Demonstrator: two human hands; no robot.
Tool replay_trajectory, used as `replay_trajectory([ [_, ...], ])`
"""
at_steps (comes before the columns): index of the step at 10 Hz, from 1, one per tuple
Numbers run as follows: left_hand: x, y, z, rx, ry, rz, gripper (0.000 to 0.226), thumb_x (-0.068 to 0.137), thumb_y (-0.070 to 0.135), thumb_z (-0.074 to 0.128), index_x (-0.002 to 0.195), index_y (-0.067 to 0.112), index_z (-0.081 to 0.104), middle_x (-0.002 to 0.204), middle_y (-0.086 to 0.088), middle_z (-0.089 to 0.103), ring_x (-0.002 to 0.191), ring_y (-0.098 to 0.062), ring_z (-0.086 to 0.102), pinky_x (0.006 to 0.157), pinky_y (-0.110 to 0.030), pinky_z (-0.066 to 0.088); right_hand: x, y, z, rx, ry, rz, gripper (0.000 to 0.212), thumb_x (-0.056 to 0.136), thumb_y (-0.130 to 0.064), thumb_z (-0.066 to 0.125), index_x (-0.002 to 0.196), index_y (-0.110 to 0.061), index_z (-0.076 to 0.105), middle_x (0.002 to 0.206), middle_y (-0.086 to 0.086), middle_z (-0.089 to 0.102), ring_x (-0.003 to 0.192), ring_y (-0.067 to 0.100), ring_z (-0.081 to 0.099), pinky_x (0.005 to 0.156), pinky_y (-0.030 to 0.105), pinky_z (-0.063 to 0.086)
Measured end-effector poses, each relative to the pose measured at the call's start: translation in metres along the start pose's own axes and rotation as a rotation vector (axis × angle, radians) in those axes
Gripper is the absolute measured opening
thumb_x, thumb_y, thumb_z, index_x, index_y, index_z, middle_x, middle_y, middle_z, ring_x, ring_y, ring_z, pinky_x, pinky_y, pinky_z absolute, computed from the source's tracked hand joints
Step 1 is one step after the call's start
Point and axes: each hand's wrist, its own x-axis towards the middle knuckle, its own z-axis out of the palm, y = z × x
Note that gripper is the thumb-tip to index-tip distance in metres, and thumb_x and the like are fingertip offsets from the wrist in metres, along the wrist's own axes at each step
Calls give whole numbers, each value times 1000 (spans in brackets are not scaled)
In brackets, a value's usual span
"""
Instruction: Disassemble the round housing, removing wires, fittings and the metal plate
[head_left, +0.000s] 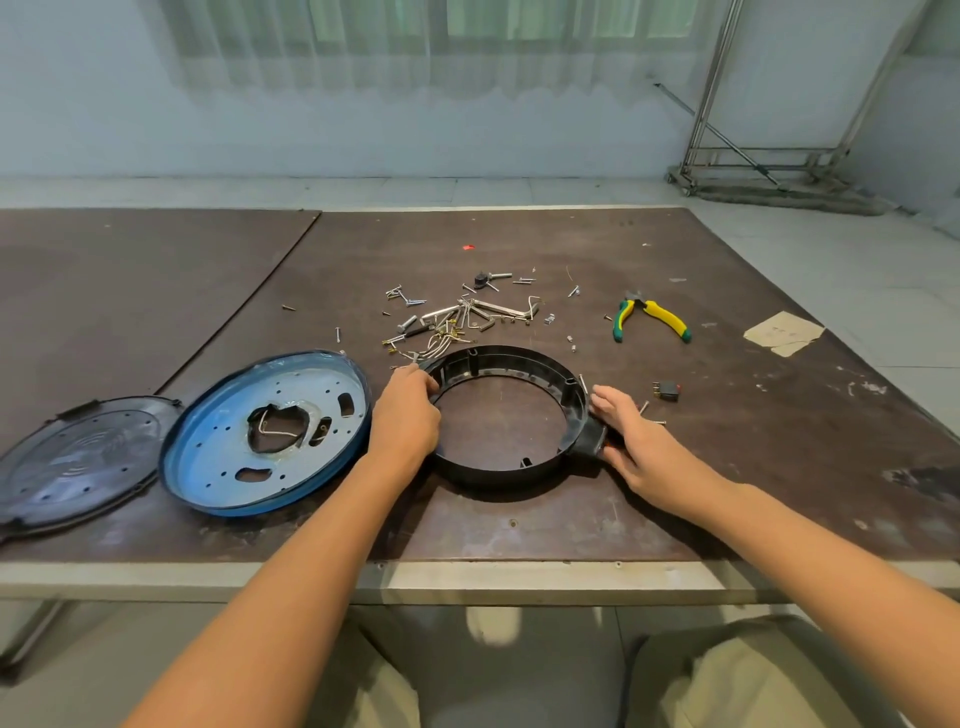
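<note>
From the head view, the round housing (506, 358) lies flat on the table (519, 519), near its front edge and between the two hands. It now looks like a bare black plastic ring, open through the middle. It is probably light and fairly stiff, though a thin hoop like this may flex or twist if squeezed from one side. The ribbed inner wall gives a better hold than the smooth outside. The thicker lug (589, 441) on its right side looks like the firmest place to grip.

The left hand (408, 415) grips the ring's left rim, with the fingers curled over the edge to the inside. The right hand (631, 441) lies against the outer wall beside the lug, fingers nearly straight and touching rather than clasping. Whether its thumb hooks the lug cannot be told.

The blue metal plate (208, 457) lies just left of the ring. The loose wires and fittings (457, 317) are heaped just behind it.
</note>
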Motion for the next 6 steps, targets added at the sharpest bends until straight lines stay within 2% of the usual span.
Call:
replay_trajectory([
  [1,-1,-1,1,-37,8,-31,37,91,-4,59,120,19,64,123,-3,59,103,-21,63,87,-35,53,4,-8,-3,-30,-44,-36,97,97,-16,70,165,-30,1,171,-5,21,156,17,25,127,43,25],
  [2,-2,-5,2,-73,14,-55,35,95,-1,53,120,21,62,121,-3,63,103,-21,64,91,-40,57,1,-8,-6,-41,-66,-62,94,99,-20,64,165,-30,-2,173,-7,12,158,14,18,128,40,22],
  [3,-2,-6,1,-83,13,-59,34,96,1,52,121,22,61,121,-2,64,104,-20,63,92,-43,57,3,-5,-5,-57,-50,-69,86,101,-10,58,165,-28,3,172,-5,18,157,15,22,128,42,24],
  [4,-2,-4,2,-34,-23,13,34,96,1,54,125,18,60,126,-5,57,107,-22,62,97,-42,53,9,-2,-6,-49,-7,-63,81,100,-7,59,164,-28,14,170,-5,25,155,15,27,127,38,25],
  [5,0,-2,-3,-50,-50,50,33,100,4,51,131,14,57,130,-7,55,111,-23,61,99,-37,50,12,-4,-6,-52,41,-69,77,99,-10,64,162,-28,22,166,-3,34,151,17,35,124,35,31],
  [6,-5,-1,-5,-138,21,55,32,104,9,44,133,13,57,130,-7,59,115,-18,58,94,-26,42,8,-1,-10,-36,88,-72,74,99,-11,63,160,-28,26,163,-3,37,148,15,39,122,34,35],
])
